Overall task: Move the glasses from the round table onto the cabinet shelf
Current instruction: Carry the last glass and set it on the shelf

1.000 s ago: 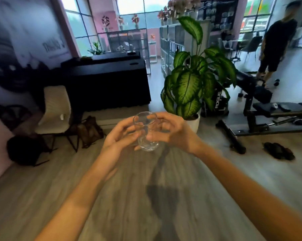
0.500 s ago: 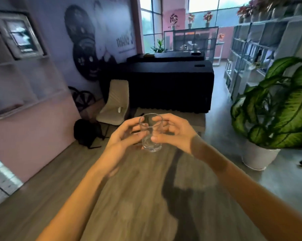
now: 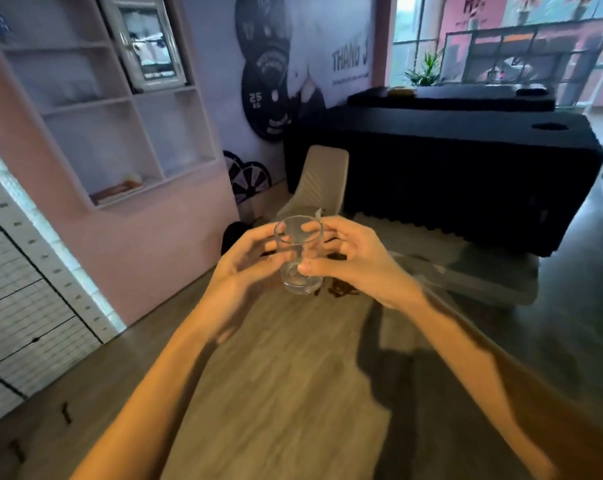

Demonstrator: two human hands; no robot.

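Note:
A clear empty drinking glass [image 3: 298, 271] is held upright in mid-air at the centre of the head view. My left hand [image 3: 244, 268] wraps its left side and my right hand [image 3: 355, 261] grips its right side, fingers curled around the wall. A white cabinet with open shelves [image 3: 120, 98] is set into the pink wall at upper left, well beyond the glass. Its top compartment holds a framed picture [image 3: 147, 43]; its lowest left shelf holds flat items [image 3: 120, 190]. The round table is out of view.
A beige chair [image 3: 321, 181] stands just beyond my hands, with a dark bag [image 3: 232, 235] on the floor beside it. A long black-draped table [image 3: 466, 168] fills the right. A white drawer unit [image 3: 26, 296] sits at the left edge over wooden flooring.
The view has swung left: the potted plant, weight bench and the person are gone, and the shelf cabinet has come closer. Both hands keep the same hold on the glass.

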